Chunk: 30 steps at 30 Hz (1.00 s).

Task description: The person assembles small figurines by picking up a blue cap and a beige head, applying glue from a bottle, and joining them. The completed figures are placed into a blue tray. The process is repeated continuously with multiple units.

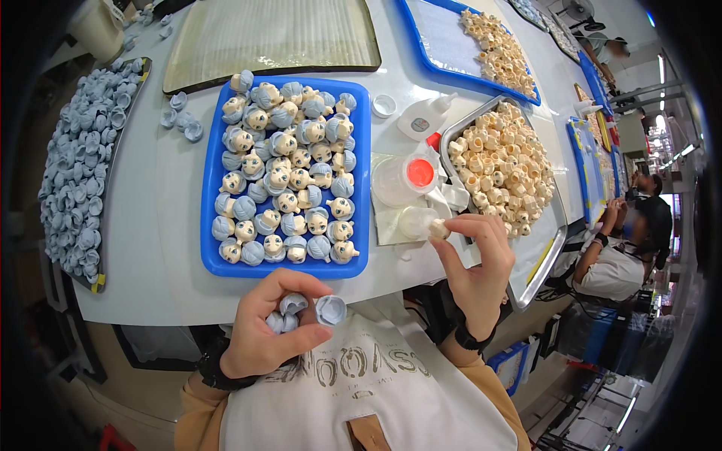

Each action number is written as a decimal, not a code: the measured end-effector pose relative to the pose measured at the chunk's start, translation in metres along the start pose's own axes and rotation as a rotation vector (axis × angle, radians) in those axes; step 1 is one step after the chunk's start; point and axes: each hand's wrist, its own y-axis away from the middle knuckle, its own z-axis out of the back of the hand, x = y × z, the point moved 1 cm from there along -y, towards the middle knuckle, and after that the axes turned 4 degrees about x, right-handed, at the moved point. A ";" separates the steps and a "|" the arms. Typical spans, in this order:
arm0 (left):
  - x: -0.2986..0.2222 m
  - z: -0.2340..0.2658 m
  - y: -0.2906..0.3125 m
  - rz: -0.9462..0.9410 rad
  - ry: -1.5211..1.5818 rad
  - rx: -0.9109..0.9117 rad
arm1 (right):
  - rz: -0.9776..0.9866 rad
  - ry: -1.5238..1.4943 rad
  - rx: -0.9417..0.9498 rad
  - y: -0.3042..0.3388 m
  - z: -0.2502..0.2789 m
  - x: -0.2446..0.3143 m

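White surface (165, 248), near edge: left hand (256, 331) half-curls around blue-grey plastic cups (331, 310), likely reserves; right hand (485, 264) pinches rounded cream plastic piece (438, 228).

1. A pale pail (94, 34) stands near the upper-left edge of a white worktable (150, 233).
2. A broad, dark-rimmed tray (271, 37) lies across the table's far side.
3. At right, a co-worker (656, 225) wears a black top and pale apron (608, 272).
4. A fan (577, 9) and lit tube lights (662, 69) line the upper right.
5. A blue bin (509, 367) sits low at right.
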 end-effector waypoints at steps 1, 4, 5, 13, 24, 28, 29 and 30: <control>0.000 -0.001 0.000 -0.022 -0.032 -0.006 | -0.006 -0.081 -0.025 0.001 0.000 0.002; -0.005 -0.003 -0.001 -0.084 -0.135 -0.004 | 0.015 -0.375 -0.019 0.007 0.002 0.015; -0.007 -0.004 -0.002 -0.104 -0.170 0.001 | 0.055 -0.506 0.035 0.009 0.004 0.022; -0.008 -0.007 -0.005 -0.212 -0.196 0.002 | 0.381 -0.658 0.325 0.003 -0.013 0.048; -0.010 -0.002 -0.002 -0.091 -0.180 0.038 | 0.491 -0.540 0.308 0.001 -0.019 0.054; -0.006 -0.003 -0.003 0.028 0.043 0.031 | 0.469 -0.490 0.258 -0.002 -0.022 0.060; -0.006 -0.003 -0.002 0.118 0.144 0.038 | 0.469 -0.459 0.212 -0.002 -0.025 0.062; -0.005 -0.004 -0.003 0.115 0.166 0.062 | 0.467 -0.428 0.167 -0.001 -0.028 0.065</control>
